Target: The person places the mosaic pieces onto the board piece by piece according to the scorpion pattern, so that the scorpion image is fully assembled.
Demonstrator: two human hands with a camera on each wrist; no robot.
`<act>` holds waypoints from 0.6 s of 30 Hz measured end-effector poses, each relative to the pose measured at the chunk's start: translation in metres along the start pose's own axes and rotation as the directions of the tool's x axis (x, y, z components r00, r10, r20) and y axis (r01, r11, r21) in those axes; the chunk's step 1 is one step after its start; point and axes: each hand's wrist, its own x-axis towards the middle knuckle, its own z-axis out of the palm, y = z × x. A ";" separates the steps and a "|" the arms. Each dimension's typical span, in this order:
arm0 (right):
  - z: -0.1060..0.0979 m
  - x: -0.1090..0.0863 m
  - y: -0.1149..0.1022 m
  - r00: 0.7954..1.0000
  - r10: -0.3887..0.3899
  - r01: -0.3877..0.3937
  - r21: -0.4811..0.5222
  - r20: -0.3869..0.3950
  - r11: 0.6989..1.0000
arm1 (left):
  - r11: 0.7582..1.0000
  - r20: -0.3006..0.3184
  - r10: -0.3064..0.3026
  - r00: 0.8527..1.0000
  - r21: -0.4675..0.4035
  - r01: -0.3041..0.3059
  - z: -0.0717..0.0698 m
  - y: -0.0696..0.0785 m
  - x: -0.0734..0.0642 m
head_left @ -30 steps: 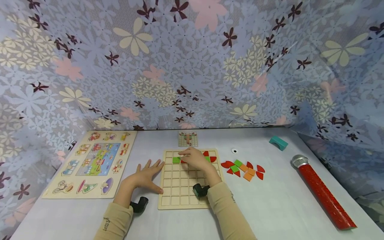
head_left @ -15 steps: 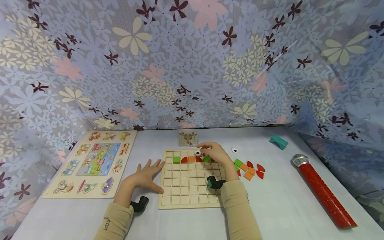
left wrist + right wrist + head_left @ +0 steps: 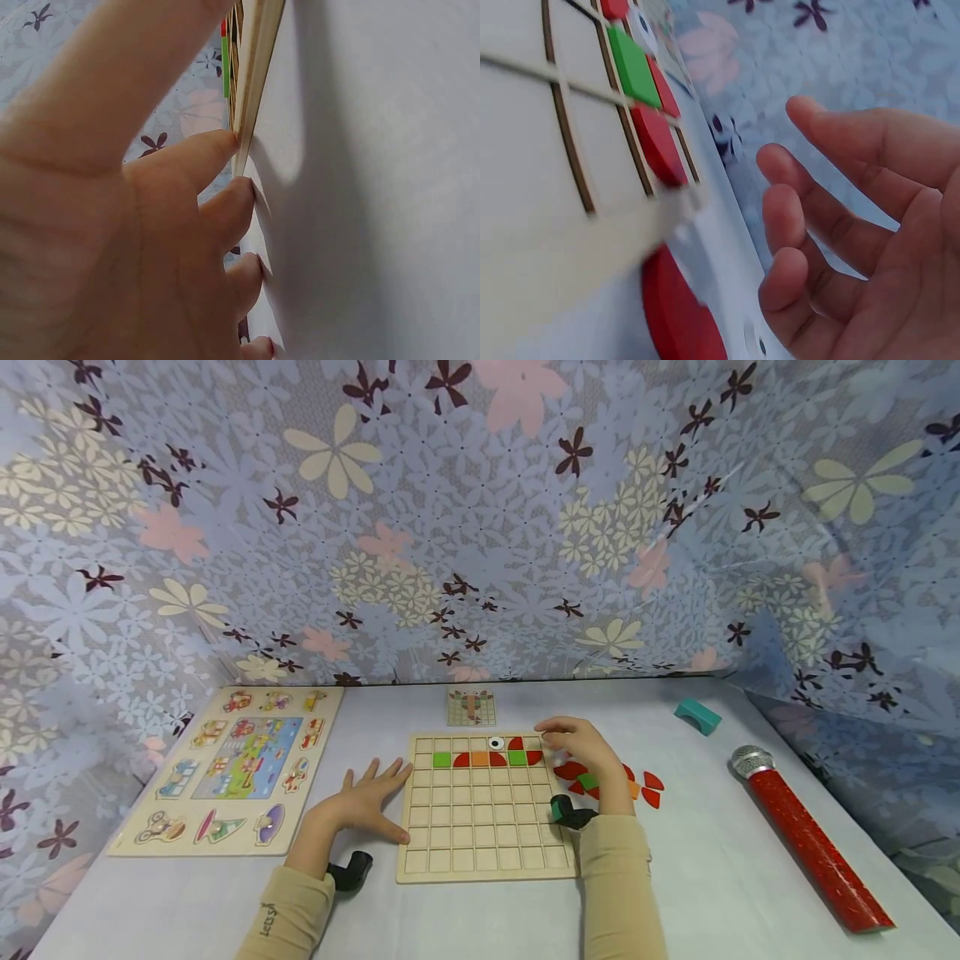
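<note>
A wooden grid board (image 3: pixel 480 827) lies flat on the table. My left hand (image 3: pixel 363 802) is spread at its left edge; in the left wrist view the thumb and forefinger (image 3: pixel 214 150) touch the rim. My right hand (image 3: pixel 588 756) hovers just past the board's upper right corner, its fingers (image 3: pixel 784 214) loosely bent with nothing between them. In the upper rows sit a round eye piece (image 3: pixel 496 743), green squares (image 3: pixel 442 760), an orange square (image 3: pixel 479 759) and red quarter-round pieces (image 3: pixel 534 758). A second eye piece (image 3: pixel 759 341) lies on the table below the fingers.
Loose red (image 3: pixel 651 781), green and orange pieces lie right of the board, partly hidden by my right arm. A pattern card (image 3: pixel 471 707) lies behind it. A picture puzzle (image 3: pixel 225 768) stands left; a teal arch block (image 3: pixel 697 716) and a red microphone (image 3: pixel 813 843) lie right.
My right hand has moved right, from over the board's top rows to beyond its right edge. An eye piece now sits in the top row. My left hand has stayed in place.
</note>
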 end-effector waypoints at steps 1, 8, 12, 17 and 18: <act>-0.003 -0.001 0.002 1.000 0.003 -0.003 0.010 -0.003 1.000 | 1.000 0.001 0.001 1.000 0.001 -0.001 0.000 0.000 0.000; -0.017 -0.009 0.010 0.999 0.043 -0.043 0.017 -0.022 0.999 | 1.000 0.005 0.003 1.000 0.008 -0.003 -0.001 0.001 0.000; -0.026 -0.012 0.015 0.998 0.067 -0.067 -0.010 -0.017 0.998 | 1.000 0.007 0.006 1.000 0.004 -0.006 -0.003 0.003 -0.001; -0.036 -0.018 0.021 0.996 0.090 -0.091 -0.083 -0.016 0.992 | 1.000 0.017 0.005 1.000 -0.007 -0.005 -0.004 0.004 -0.002; -0.037 -0.020 0.022 0.995 0.098 -0.098 -0.092 -0.014 0.991 | 1.000 0.019 0.006 1.000 -0.008 -0.005 -0.004 0.004 -0.003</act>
